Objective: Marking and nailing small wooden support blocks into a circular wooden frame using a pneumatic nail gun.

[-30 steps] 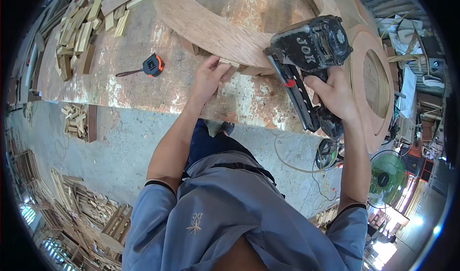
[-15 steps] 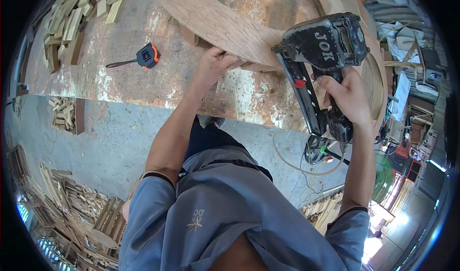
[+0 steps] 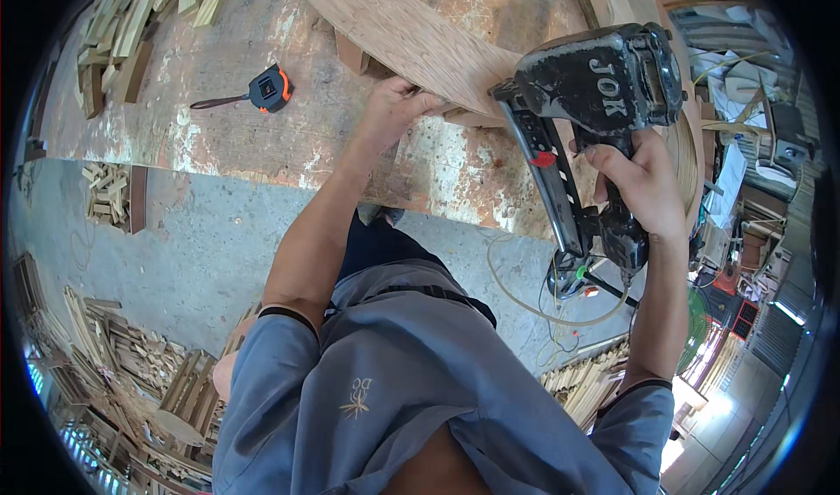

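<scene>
My right hand (image 3: 643, 180) is wrapped round the handle of a black pneumatic nail gun (image 3: 595, 84). The tool's nose sits at the near edge of a curved plywood panel (image 3: 411, 31), close to its right end; whether it touches is hard to tell. With thumb and fingers pinched, my left hand (image 3: 400, 110) grips the panel's near edge, its fingertips partly hidden beneath. Under the panel, wood blocks (image 3: 350, 53) show along that edge, one left of my left hand and another (image 3: 472, 117) between the hand and the nail gun.
A tape measure (image 3: 269, 89) with a strap lies on the worn workbench (image 3: 289, 149). Wood offcuts (image 3: 127, 31) are heaped at the bench's far left. An air hose (image 3: 507, 285) loops below the nail gun. More curved wood (image 3: 687, 154) stands at the right.
The nail gun and my right hand have shifted slightly right in the picture. My left hand stays on the panel edge, its fingers tucked closer. The whole view has moved a little.
</scene>
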Demonstrator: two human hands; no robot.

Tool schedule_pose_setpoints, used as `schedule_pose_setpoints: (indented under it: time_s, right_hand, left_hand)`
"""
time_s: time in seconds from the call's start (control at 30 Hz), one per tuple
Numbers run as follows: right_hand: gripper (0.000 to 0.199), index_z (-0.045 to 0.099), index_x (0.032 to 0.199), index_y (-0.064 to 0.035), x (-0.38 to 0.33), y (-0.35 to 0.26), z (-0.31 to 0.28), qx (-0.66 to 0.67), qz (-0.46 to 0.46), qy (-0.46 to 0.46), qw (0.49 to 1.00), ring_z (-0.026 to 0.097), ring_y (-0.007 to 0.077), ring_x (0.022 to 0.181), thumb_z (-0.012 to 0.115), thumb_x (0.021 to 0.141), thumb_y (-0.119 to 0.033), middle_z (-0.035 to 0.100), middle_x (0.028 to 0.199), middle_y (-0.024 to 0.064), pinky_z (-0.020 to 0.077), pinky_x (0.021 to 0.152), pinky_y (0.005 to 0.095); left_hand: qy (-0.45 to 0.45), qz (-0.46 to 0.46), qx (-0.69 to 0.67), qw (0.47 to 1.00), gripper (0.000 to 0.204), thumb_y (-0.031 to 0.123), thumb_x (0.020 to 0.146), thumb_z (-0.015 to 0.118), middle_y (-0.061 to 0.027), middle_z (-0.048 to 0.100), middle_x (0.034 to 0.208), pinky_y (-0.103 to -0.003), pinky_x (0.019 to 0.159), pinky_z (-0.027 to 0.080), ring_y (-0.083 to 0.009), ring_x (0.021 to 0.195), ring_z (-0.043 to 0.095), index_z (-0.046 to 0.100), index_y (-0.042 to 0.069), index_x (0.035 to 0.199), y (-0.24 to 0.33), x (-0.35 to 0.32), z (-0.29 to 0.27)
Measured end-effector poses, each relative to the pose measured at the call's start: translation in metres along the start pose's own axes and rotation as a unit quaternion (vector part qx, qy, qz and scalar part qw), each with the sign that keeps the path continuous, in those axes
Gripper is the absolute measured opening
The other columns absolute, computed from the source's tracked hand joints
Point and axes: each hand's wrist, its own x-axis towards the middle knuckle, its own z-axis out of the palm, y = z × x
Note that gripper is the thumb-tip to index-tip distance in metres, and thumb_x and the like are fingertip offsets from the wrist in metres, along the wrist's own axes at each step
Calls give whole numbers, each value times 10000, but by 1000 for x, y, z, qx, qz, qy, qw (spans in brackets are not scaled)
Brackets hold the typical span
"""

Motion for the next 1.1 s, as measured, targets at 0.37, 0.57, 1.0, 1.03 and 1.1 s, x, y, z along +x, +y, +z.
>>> schedule_pose_setpoints:
  time_s: [0.37, 0.57, 1.0, 1.03, 1.1]
  right_hand:
    - [231, 596, 849, 96, 8, -27, 13, -51, -14, -55, 997, 574, 99, 475, 669, 819, -121, 598, 661, 58, 439, 424, 232]
    - [261, 588, 892, 99, 14, -30, 15, -65, -14, -63, 996, 572, 98, 472, 667, 819, -140, 591, 633, 54, 447, 432, 250]
    - [273, 592, 883, 95, 21, -46, 18, -94, -25, -65, 993, 579, 109, 469, 667, 811, -157, 584, 577, 67, 449, 437, 262]
    - [273, 592, 860, 95, 22, -46, 20, -90, -28, -67, 993, 586, 116, 471, 670, 808, -162, 581, 564, 70, 450, 438, 266]
    - [282, 580, 820, 100, 26, -45, 22, -125, -30, -71, 989, 598, 128, 480, 671, 808, -166, 575, 552, 83, 457, 446, 278]
  left_hand:
    - [-11, -10, -22, 1000, 268, 80, 858, 700, -44, 676, 1025, -259, 797, 522, -107, 895, 623, 650, -12, 1105, 0, 1, -2]
    - [-4, -12, -6, 1000, 270, 65, 852, 705, -35, 677, 1016, -252, 778, 515, -96, 874, 612, 651, -12, 1105, -4, 4, -1]
    - [54, -78, -3, 995, 476, 435, 957, 526, -46, 645, 900, -243, 627, 471, -111, 703, 578, 629, -13, 1081, 7, 0, -12]
    - [52, -62, -34, 996, 565, 519, 961, 471, -51, 635, 883, -244, 609, 464, -122, 672, 569, 625, -12, 1074, 7, 1, -11]
    - [57, -52, -28, 997, 570, 520, 964, 460, -55, 629, 887, -249, 606, 465, -128, 664, 565, 626, -14, 1073, 9, 1, -8]
